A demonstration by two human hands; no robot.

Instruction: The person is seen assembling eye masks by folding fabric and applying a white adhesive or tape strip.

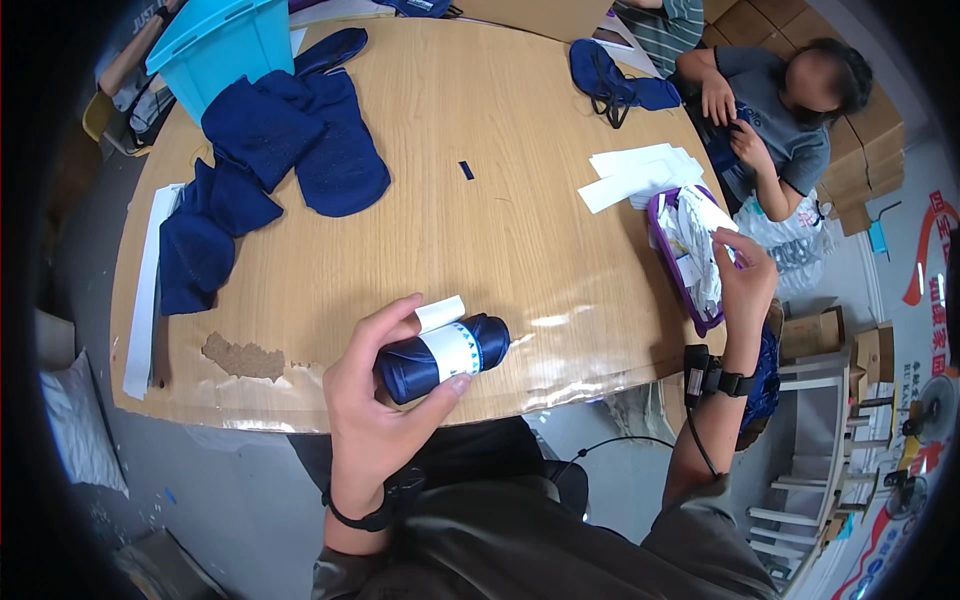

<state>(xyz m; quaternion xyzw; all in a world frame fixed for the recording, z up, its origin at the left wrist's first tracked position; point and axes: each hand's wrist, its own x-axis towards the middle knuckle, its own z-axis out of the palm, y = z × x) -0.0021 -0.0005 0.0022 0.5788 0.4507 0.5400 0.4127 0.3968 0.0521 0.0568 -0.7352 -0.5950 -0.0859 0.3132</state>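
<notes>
My left hand (385, 400) is closed around a rolled bundle of dark blue fabric (410, 372) just above the table's near edge. A white paper band (453, 350) with a blue pattern wraps the roll's middle, and one end of the paper (440, 314) sticks up beside my fingers. Over at the right, my right hand (745, 275) reaches to a purple basket (680, 280) filled with white paper slips (700, 240). Its thumb and fingers are pinched together at the slips; what lies between them is too small to make out.
Flat dark blue fabric pieces (340, 150) lie at the left by a turquoise bin (225, 50). White paper strips (640, 175) rest behind the basket. A blue pouch with cords (605, 80) is at the far right, near a seated co-worker (780, 120). A small dark scrap (466, 171) lies mid-table.
</notes>
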